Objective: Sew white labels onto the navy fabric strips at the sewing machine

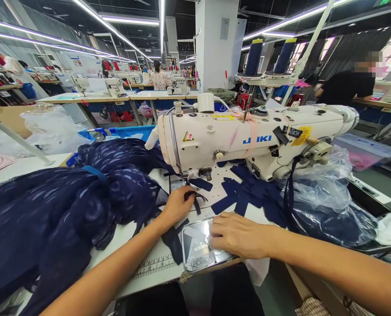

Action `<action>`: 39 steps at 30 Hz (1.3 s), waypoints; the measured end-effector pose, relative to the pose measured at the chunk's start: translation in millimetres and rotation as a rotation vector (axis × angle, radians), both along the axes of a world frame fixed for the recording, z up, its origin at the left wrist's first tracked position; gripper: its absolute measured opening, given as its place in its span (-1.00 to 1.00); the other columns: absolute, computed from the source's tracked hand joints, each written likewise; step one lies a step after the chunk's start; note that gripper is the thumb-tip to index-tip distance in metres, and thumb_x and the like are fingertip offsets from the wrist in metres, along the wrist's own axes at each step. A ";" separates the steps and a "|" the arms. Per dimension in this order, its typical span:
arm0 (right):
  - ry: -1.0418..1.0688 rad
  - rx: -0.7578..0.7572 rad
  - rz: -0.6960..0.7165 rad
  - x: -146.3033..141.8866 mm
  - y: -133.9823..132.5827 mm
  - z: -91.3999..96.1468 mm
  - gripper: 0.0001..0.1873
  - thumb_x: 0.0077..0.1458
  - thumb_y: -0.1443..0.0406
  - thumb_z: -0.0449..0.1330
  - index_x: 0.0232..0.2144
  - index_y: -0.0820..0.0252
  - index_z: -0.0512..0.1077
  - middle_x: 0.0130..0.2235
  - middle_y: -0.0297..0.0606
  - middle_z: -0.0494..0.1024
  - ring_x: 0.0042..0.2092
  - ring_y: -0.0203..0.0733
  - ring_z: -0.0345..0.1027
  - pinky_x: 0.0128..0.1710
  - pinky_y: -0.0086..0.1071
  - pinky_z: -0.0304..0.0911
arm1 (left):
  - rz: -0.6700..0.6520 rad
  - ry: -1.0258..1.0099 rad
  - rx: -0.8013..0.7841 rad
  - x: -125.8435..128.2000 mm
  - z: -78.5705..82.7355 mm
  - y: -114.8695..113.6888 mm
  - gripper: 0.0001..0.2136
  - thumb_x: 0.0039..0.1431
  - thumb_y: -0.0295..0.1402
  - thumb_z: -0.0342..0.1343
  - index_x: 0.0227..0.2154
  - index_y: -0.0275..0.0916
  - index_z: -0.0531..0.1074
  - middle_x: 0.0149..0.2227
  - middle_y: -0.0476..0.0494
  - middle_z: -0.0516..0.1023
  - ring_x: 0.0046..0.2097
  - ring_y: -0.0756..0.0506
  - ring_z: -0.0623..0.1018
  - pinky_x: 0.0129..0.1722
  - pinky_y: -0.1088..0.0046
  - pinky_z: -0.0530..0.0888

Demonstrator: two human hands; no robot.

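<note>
Item: narrow navy strip (195, 198), lying just under the needle of the sewing machine (248, 136). Your left hand (177, 205) pinches its near end, long axis running from your fingers toward the needle. Your right hand (236, 235) rests flat, holding nothing, on the metal tray (195, 252). Left: heaped navy fabric (66, 206). Right: cut navy pieces (244, 193) and a plastic bag (327, 197).

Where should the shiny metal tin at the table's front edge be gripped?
By its two long side walls, fingers coming from above. The metal tin lies flat and shallow, its near-left part clear, while the right hand covers its far-right part.
</note>
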State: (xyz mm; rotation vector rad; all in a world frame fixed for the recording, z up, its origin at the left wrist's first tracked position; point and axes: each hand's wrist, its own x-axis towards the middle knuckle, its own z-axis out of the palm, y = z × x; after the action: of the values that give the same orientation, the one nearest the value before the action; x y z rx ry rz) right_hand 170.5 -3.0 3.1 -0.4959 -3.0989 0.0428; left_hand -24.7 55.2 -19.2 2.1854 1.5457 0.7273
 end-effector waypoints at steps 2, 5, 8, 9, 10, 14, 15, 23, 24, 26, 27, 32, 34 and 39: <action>-0.008 -0.013 0.015 -0.7 -0.5 -1.7 -0.90 0.02 0.46 0.08 -0.43 0.19 0.31 -0.38 -0.31 0.34 -0.32 -0.26 0.13 -0.27 -0.37 0.03 | 0.029 -0.096 -0.019 -5.7 -7.1 4.8 -0.87 0.02 -0.38 0.00 -0.50 -0.27 0.42 -0.47 -0.04 0.45 -0.39 -0.05 0.42 -0.36 0.49 0.30; -0.004 -0.021 0.017 -1.9 -3.0 -1.8 -0.89 0.00 0.48 0.07 -0.42 0.20 0.31 -0.38 -0.28 0.33 -0.33 -0.25 0.13 -0.25 -0.36 0.05 | 0.066 -0.252 -0.027 -17.9 -10.8 4.1 -0.75 -0.08 -0.22 0.08 -0.71 -0.26 0.30 -0.62 0.02 0.29 -0.52 0.02 0.31 -0.50 0.53 0.24; 0.038 -0.083 -0.018 -3.0 -2.9 1.2 -0.90 0.01 0.46 0.05 -0.45 0.21 0.29 -0.40 -0.26 0.34 -0.36 -0.25 0.14 -0.31 -0.37 0.06 | 0.100 -0.465 -0.165 -27.8 -9.0 -2.3 -0.69 -0.17 -0.16 0.13 -0.75 -0.27 0.24 -0.67 0.07 0.17 -0.61 0.07 0.21 -0.61 0.55 0.19; 0.091 -0.140 -0.058 -3.3 -1.2 2.2 -0.90 0.02 0.46 0.03 -0.46 0.21 0.29 -0.41 -0.26 0.34 -0.37 -0.26 0.14 -0.34 -0.39 0.06 | 0.114 -0.539 -0.250 -29.7 -7.9 -5.0 -0.69 -0.20 -0.13 0.13 -0.72 -0.27 0.27 -0.68 0.08 0.16 -0.63 0.08 0.19 -0.64 0.56 0.17; 0.177 -0.219 -0.119 -3.6 1.4 2.6 -0.90 0.03 0.45 0.01 -0.47 0.21 0.28 -0.42 -0.28 0.33 -0.39 -0.28 0.14 -0.38 -0.41 0.06 | 0.132 -0.611 -0.339 -30.8 -6.6 -7.9 -0.69 -0.22 -0.09 0.14 -0.67 -0.27 0.31 -0.69 0.09 0.17 -0.65 0.09 0.17 -0.67 0.56 0.17; 0.705 -0.642 -0.456 -10.8 18.3 -2.0 -0.90 0.03 0.35 0.03 -0.50 0.20 0.30 -0.49 -0.35 0.32 -0.43 -0.31 0.17 -0.42 -0.44 0.09 | 0.172 -0.820 -0.502 -29.3 -0.6 -18.2 -0.61 -0.31 -0.05 0.21 -0.55 -0.31 0.38 -0.68 0.07 0.25 -0.67 0.09 0.20 -0.69 0.58 0.16; 0.835 -0.730 -0.505 -15.0 22.3 -4.1 -0.89 0.01 0.30 0.06 -0.52 0.20 0.31 -0.47 -0.34 0.33 -0.40 -0.30 0.20 -0.40 -0.43 0.11 | 0.172 -0.843 -0.503 -28.2 1.4 -20.4 -0.61 -0.32 -0.05 0.22 -0.58 -0.31 0.37 -0.70 0.07 0.25 -0.67 0.10 0.20 -0.69 0.58 0.13; 1.276 -1.026 -0.587 -64.2 30.4 -8.9 -0.73 -0.25 0.11 0.25 -0.60 0.20 0.37 -0.26 -0.22 0.40 -0.21 -0.17 0.26 -0.26 -0.33 0.18 | 0.144 -0.892 -0.473 -22.1 25.4 -40.1 -0.67 -0.32 -0.13 0.27 -0.62 -0.34 0.42 -0.64 0.02 0.33 -0.57 0.08 0.24 -0.55 0.57 0.15; 1.286 -1.014 -0.616 -68.3 31.2 -8.6 -0.73 -0.24 0.11 0.23 -0.59 0.20 0.37 -0.35 -0.27 0.41 -0.29 -0.21 0.27 -0.30 -0.34 0.18 | 0.139 -0.893 -0.473 -22.1 27.8 -42.6 -0.68 -0.31 -0.14 0.27 -0.61 -0.34 0.43 -0.62 0.01 0.35 -0.54 0.07 0.26 -0.53 0.56 0.17; 1.283 -0.989 -0.670 -73.6 33.1 -8.1 -0.75 -0.22 0.12 0.20 -0.59 0.19 0.35 -0.51 -0.36 0.36 -0.43 -0.28 0.22 -0.38 -0.38 0.16 | 0.125 -0.897 -0.484 -22.5 31.4 -46.7 -0.67 -0.30 -0.13 0.26 -0.59 -0.34 0.45 -0.59 -0.01 0.38 -0.51 0.05 0.28 -0.49 0.55 0.20; 1.276 -0.979 -0.684 -75.2 34.0 -7.8 -0.76 -0.21 0.13 0.19 -0.59 0.20 0.34 -0.56 -0.39 0.33 -0.47 -0.31 0.18 -0.42 -0.39 0.13 | 0.118 -0.899 -0.491 -22.8 32.6 -48.2 -0.67 -0.29 -0.12 0.25 -0.60 -0.34 0.44 -0.58 -0.02 0.38 -0.51 0.04 0.28 -0.48 0.54 0.20; 1.265 -0.927 -0.720 -77.6 33.7 -4.8 -0.79 -0.19 0.17 0.15 -0.62 0.21 0.30 -0.60 -0.43 0.27 -0.51 -0.35 0.09 -0.48 -0.44 0.06 | 0.134 -0.881 -0.462 -21.4 35.6 -51.1 -0.67 -0.26 -0.11 0.22 -0.59 -0.33 0.45 -0.58 0.00 0.36 -0.48 0.04 0.27 -0.44 0.54 0.18; 1.261 -0.916 -0.736 -78.5 32.6 -4.4 -0.80 -0.19 0.18 0.14 -0.62 0.21 0.29 -0.60 -0.43 0.25 -0.51 -0.35 0.08 -0.47 -0.44 0.05 | 0.160 -0.876 -0.461 -19.2 35.1 -51.0 -0.67 -0.32 -0.14 0.26 -0.56 -0.33 0.46 -0.58 0.02 0.35 -0.49 0.05 0.25 -0.45 0.55 0.16; 1.298 -0.911 -0.735 -79.8 33.0 -9.0 -0.82 -0.19 0.20 0.13 -0.62 0.20 0.28 -0.59 -0.42 0.26 -0.50 -0.33 0.10 -0.47 -0.44 0.06 | 0.228 -0.914 -0.443 -14.5 30.4 -50.4 -0.69 -0.35 -0.14 0.26 -0.64 -0.32 0.43 -0.63 0.06 0.29 -0.53 0.07 0.18 -0.49 0.55 0.12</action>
State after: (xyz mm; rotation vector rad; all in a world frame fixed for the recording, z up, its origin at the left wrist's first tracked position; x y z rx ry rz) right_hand 90.7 30.0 -5.9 -0.9956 -1.3918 1.1895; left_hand -39.3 4.8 11.2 1.0992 1.2742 1.1102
